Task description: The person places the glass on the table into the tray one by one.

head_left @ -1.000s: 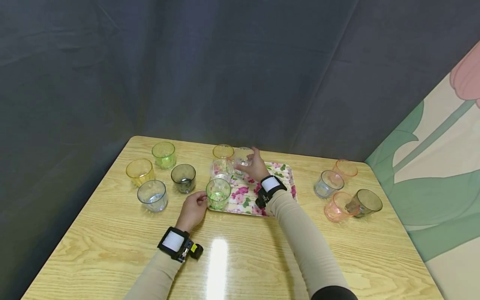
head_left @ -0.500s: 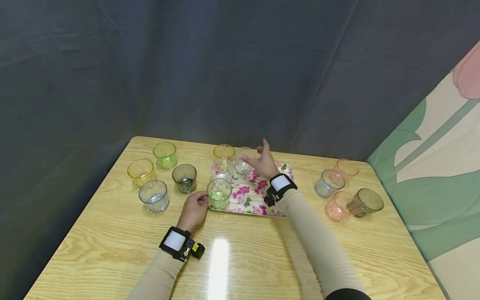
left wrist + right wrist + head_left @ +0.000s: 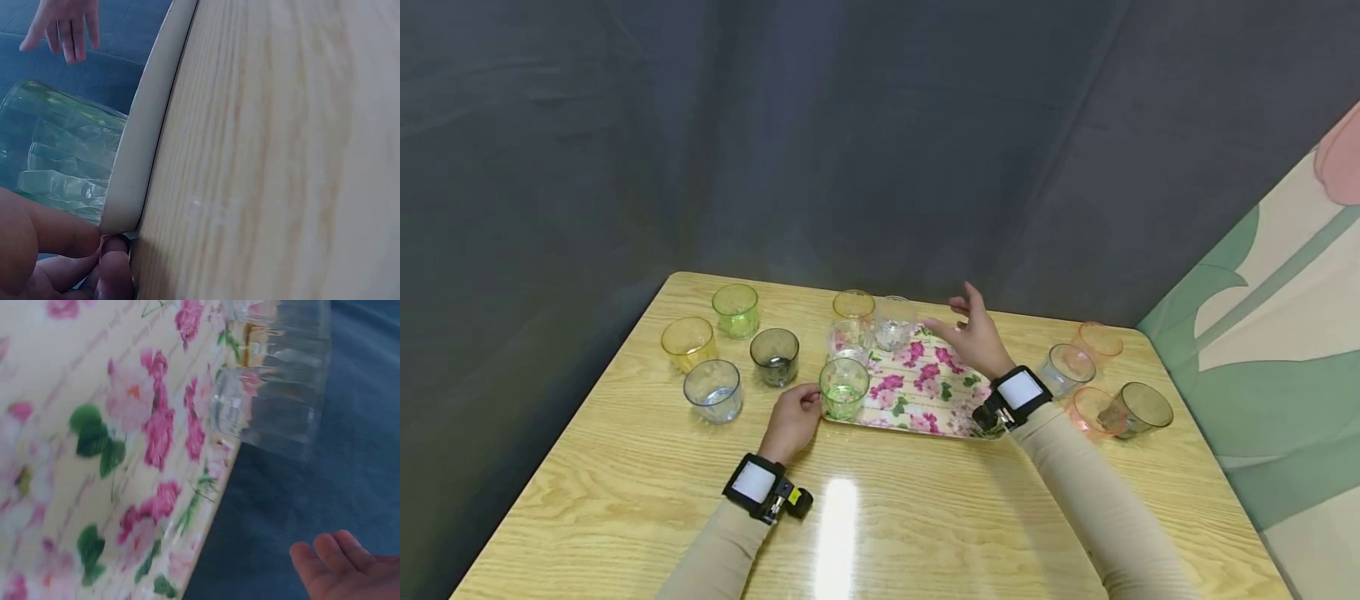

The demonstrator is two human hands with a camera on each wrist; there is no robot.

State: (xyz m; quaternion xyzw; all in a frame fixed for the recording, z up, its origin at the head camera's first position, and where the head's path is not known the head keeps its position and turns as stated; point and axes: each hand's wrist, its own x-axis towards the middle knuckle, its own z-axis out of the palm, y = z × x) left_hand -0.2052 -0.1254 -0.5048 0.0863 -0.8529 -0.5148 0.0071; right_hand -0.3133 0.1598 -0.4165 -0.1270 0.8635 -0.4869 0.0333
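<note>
Pink-flowered and cream, the tray [image 3: 925,392] lies on the wooden table [image 3: 910,517] with four glasses along its left part. A second ago the right hand [image 3: 973,337] had its fingers around the rear clear glass [image 3: 894,325]; half a second ago they had parted beside it. Now that hand is farther right, over the tray's right portion, thumb and fingers spread and holding nothing, and the glass stands upright at the tray's back edge where it was. More of the flower print shows than before.

Steady through all three head pictures, the left hand [image 3: 793,421] pinches the tray's near left corner; the left wrist view shows the thumb and a finger together on the rim. Just beside it stands the green glass [image 3: 844,390], and whether the fingers also touch that glass I cannot tell. Behind this are another clear glass [image 3: 850,340] and, at the back, a yellow glass [image 3: 853,305], both unmoved.

Four more glasses stay to the left of the tray, the smoky grey glass [image 3: 775,358] nearest it. On the right, the sleeve [image 3: 1097,479] now partly covers the orange glass [image 3: 1092,412], which was in plain sight earlier.
</note>
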